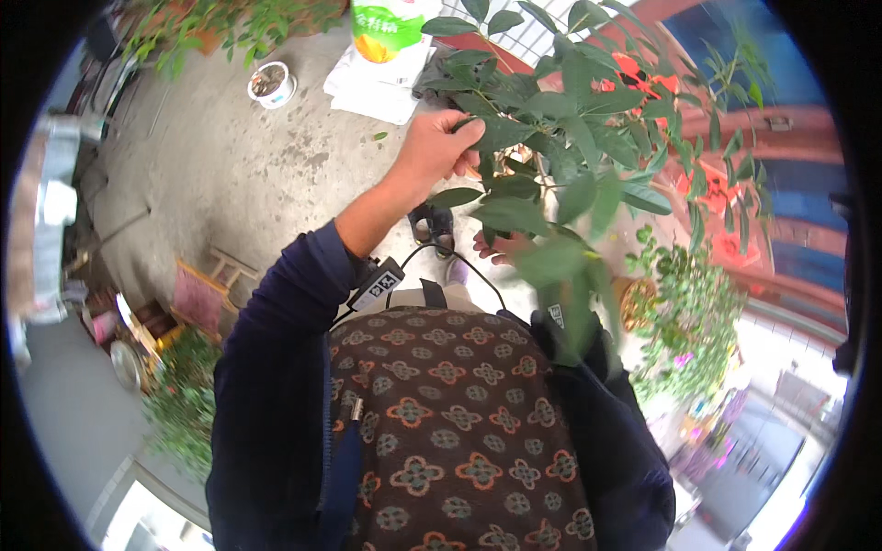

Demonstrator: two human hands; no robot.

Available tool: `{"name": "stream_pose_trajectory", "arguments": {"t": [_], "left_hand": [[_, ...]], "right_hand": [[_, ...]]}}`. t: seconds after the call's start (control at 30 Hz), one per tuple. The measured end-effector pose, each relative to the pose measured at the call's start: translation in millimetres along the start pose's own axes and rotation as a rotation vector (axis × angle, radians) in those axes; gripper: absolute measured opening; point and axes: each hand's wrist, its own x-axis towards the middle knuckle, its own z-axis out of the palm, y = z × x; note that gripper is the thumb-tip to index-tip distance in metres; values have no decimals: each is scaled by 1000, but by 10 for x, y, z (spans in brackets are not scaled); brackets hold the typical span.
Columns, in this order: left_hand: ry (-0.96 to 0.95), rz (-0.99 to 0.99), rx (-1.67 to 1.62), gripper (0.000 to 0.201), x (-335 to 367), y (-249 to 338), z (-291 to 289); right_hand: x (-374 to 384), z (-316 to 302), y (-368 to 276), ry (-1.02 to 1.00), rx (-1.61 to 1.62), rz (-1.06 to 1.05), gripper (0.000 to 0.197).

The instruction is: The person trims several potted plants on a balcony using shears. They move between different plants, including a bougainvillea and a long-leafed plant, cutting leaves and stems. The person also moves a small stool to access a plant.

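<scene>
My left hand [435,154] is closed in a pinch at the near left side of a leafy green plant [581,103]. Between its thumb and forefinger sits the edge of a dark green leaf [503,134]. Lower down, under the foliage, my right hand [499,248] shows only in part. Its visible fingers are apart and I see nothing in them; leaves hide the rest of that hand. Large blurred leaves [562,275] hang in front of my right forearm.
Beyond my left hand stands a white and green bag [384,32] on white sacks [372,92]. A small white pot [273,85] is on the concrete floor. Red framing [781,138] lines the right. A wooden chair [204,289] and bushy plants [684,317] flank me.
</scene>
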Motion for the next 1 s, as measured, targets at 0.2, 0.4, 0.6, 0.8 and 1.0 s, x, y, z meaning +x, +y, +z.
{"name": "stream_pose_trajectory", "arguments": {"t": [0.2,0.4,0.6,0.8,1.0], "left_hand": [[-224,-130,56,22,-105,-15,-393],[-417,-125,38,24,-134,-34,-458],[-466,-207,39,21,39,-48,-732],[-59,-147,286,37,760,126,-1042],[-452,-347,433,39,1339,240,-758]], "right_hand": [[471,831,-110,81,214,41,34],[611,1218,-220,296,276,3,34],[780,1356,-351,301,351,-3,33],[968,1241,-619,254,269,-85,54],[968,941,-912,498,553,-384,59]]}}
